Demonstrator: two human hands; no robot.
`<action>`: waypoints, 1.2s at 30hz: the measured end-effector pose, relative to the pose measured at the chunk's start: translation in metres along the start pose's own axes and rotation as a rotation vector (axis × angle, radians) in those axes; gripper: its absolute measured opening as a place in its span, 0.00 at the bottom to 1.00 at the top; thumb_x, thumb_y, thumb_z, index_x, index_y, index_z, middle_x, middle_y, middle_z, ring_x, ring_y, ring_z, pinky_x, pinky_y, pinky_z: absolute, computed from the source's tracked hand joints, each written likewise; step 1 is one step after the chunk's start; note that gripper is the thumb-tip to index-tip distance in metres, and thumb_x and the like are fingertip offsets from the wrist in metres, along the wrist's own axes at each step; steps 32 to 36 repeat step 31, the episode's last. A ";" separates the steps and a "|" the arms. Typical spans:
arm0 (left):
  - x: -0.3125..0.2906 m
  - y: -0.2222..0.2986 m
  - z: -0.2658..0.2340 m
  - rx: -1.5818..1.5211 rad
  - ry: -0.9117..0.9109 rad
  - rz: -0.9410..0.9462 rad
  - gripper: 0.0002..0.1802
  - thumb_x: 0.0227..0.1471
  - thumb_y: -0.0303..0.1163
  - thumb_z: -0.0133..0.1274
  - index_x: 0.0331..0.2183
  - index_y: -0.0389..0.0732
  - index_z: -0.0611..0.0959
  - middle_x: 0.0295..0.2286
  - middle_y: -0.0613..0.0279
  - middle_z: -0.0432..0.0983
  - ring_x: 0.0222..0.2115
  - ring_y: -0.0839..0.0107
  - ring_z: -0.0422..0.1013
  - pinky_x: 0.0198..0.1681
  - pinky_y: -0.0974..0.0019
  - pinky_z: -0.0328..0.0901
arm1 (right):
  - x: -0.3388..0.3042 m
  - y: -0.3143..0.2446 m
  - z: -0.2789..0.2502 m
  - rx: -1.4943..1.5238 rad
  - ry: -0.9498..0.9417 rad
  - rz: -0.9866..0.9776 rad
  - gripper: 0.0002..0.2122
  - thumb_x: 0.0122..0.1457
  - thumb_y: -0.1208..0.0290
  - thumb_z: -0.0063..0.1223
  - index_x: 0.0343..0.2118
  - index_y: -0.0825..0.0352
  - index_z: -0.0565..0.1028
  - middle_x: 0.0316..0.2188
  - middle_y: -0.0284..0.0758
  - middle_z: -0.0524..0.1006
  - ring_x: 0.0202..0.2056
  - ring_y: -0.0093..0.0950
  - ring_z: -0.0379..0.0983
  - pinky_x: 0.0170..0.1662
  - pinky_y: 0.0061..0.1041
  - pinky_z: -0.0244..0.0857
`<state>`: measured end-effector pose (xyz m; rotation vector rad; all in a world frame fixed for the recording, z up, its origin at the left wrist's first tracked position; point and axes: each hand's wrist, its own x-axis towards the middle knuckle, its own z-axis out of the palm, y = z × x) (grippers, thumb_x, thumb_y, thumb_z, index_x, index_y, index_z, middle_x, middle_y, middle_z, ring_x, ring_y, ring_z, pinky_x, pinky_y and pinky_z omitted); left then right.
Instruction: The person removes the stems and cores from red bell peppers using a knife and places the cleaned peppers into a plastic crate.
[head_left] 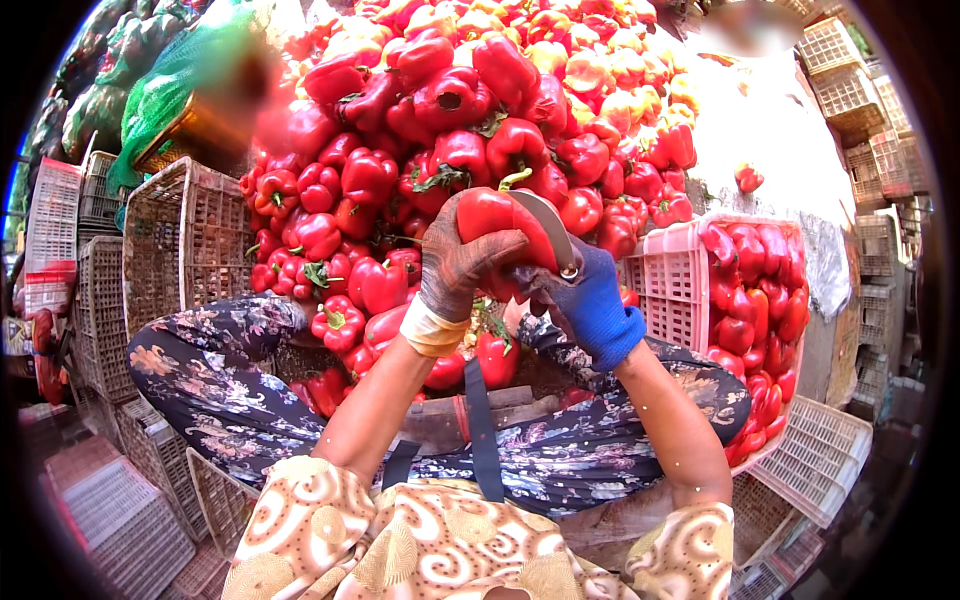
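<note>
My left hand (455, 262), in a worn, dark-stained glove with a pale cuff, is closed around a large red bell pepper (490, 214). The pepper's green stem points up and away from me. In a blue glove, my right hand (590, 305) grips a knife (546, 222); its handle is mostly hidden by the fingers. The curved blade lies against the pepper's right side, by the stem. How deep it has gone in, if at all, I cannot tell. Just beyond both hands rises a big heap of red bell peppers (368, 176), some with leaves among them.
At my right stands a pink plastic crate (668, 280) filled with red peppers. A brownish crate (155, 240) stands at the left, near a green net bag (165, 100). More crates are stacked along both sides. One lone pepper (748, 178) lies on pale sheeting at the right.
</note>
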<state>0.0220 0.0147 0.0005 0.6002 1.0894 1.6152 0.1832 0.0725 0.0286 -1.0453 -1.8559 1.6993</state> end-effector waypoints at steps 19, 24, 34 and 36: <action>-0.024 0.013 -0.025 -0.291 -0.202 -0.262 0.35 0.42 0.49 0.65 0.46 0.35 0.76 0.39 0.60 0.78 0.37 0.70 0.74 0.39 0.68 0.69 | -0.011 -0.028 -0.026 0.240 -0.191 0.293 0.13 0.50 0.66 0.65 0.35 0.70 0.80 0.21 0.30 0.78 0.17 0.14 0.69 0.18 0.15 0.58; -0.040 -0.006 -0.040 -0.612 -0.176 -0.380 0.30 0.47 0.40 0.63 0.50 0.41 0.73 0.44 0.62 0.76 0.45 0.63 0.73 0.48 0.63 0.68 | -0.015 -0.031 -0.036 0.291 -0.152 0.351 0.13 0.51 0.62 0.63 0.28 0.69 0.81 0.16 0.29 0.76 0.11 0.14 0.63 0.14 0.14 0.51; -0.009 0.031 -0.034 0.726 -0.385 0.194 0.45 0.44 0.39 0.64 0.60 0.41 0.62 0.56 0.58 0.61 0.56 0.66 0.61 0.60 0.64 0.55 | -0.017 -0.023 -0.038 0.283 -0.269 0.400 0.15 0.53 0.63 0.59 0.38 0.69 0.80 0.24 0.35 0.80 0.11 0.16 0.66 0.13 0.13 0.54; -0.009 0.031 -0.034 0.726 -0.385 0.194 0.45 0.44 0.39 0.64 0.60 0.41 0.62 0.56 0.58 0.61 0.56 0.66 0.61 0.60 0.64 0.55 | -0.017 -0.023 -0.038 0.283 -0.269 0.400 0.15 0.53 0.63 0.59 0.38 0.69 0.80 0.24 0.35 0.80 0.11 0.16 0.66 0.13 0.13 0.54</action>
